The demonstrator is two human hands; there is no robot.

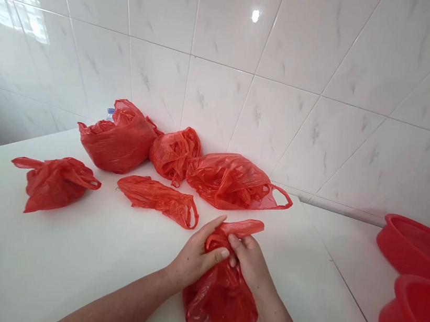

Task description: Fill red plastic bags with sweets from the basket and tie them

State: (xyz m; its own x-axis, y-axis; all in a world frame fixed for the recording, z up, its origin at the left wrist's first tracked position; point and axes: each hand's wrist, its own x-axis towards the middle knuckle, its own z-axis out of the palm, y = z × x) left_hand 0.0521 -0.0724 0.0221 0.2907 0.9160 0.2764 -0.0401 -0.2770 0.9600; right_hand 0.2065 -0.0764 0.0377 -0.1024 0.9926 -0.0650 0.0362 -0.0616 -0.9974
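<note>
A red plastic bag (220, 304) lies on the white table right in front of me, its contents hidden by the film. At its gathered neck, my left hand (196, 259) grips the plastic from the left side, thumb laid across it. My right hand (249, 260) pinches the same neck from the right, the thumb near a handle loop that sticks out toward the upper right. Just beyond my hands lies a flat, crumpled red bag (158, 198) with its handle loop toward me.
Along the tiled wall (219, 98) sit a full red bag (118, 140), a smaller bundled bag (174, 153) and a wide bag (232, 179). A knotted red bag (59, 183) stands at left. Two red plastic basins (421, 246) are at right, past the white table's (115, 259) edge.
</note>
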